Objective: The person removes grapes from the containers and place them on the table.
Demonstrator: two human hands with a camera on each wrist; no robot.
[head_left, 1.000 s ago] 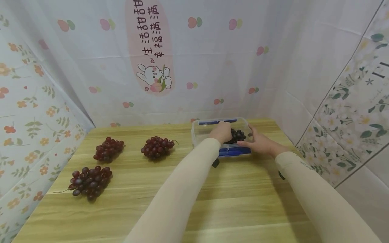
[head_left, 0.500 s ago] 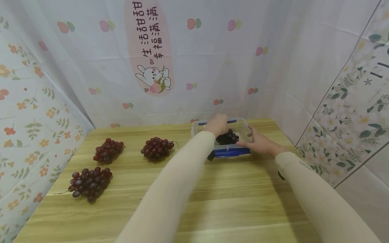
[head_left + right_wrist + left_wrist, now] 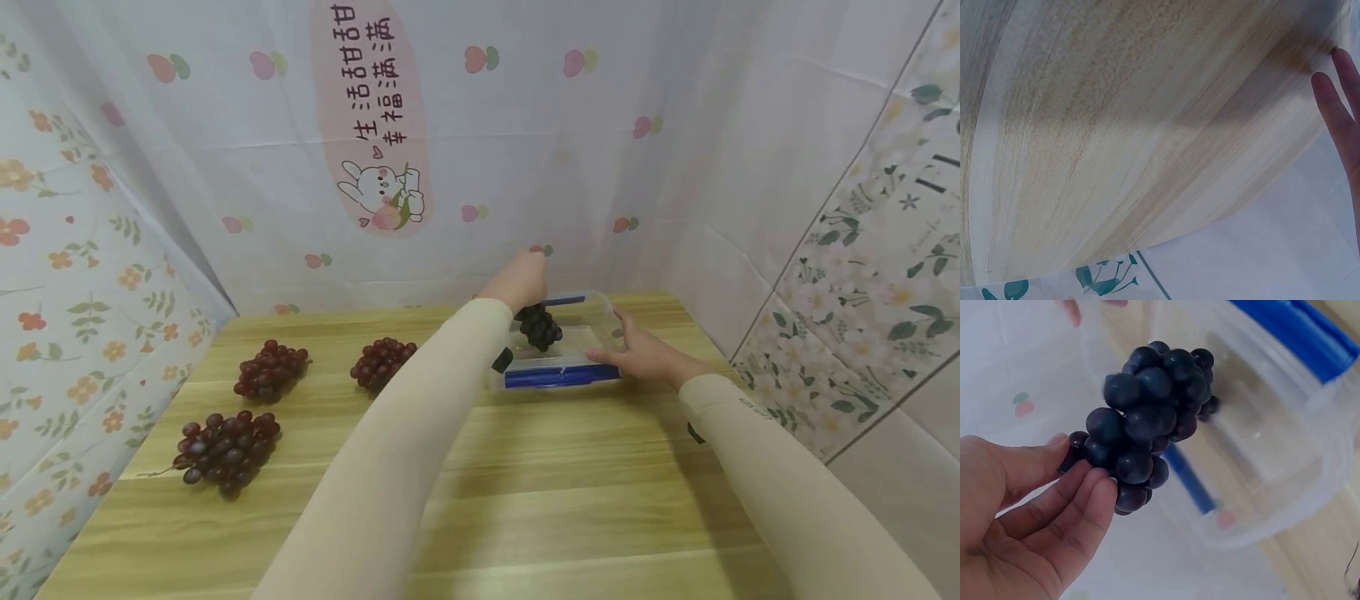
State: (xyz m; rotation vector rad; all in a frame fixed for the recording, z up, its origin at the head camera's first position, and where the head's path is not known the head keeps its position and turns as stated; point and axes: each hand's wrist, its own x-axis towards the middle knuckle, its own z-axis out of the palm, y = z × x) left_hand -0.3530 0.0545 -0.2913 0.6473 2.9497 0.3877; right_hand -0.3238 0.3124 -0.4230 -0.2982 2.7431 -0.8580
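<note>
In the head view, my left hand [image 3: 522,279] is raised over the left part of a clear plastic food container [image 3: 581,340] with blue locking flaps. It holds a bunch of black grapes [image 3: 1144,422]; the left wrist view shows thumb and fingers pinching one end, the berries hanging over the container. My right hand [image 3: 647,350] holds the container's right end, thumb at the near rim and fingers along the end wall. Two of its fingers [image 3: 1334,106] show straight at the edge of the right wrist view. My left forearm hides the container's left end.
Three bunches of red grapes lie on the left of the wooden table [image 3: 525,492]: one at the back [image 3: 272,369], one nearer the front [image 3: 228,450], and a third bunch [image 3: 378,362] partly behind my left sleeve. Patterned cloth [image 3: 600,167] hangs behind the table.
My left hand has lifted the black grapes up from inside the container and moved them left. My right hand stays at the container's right end.
</note>
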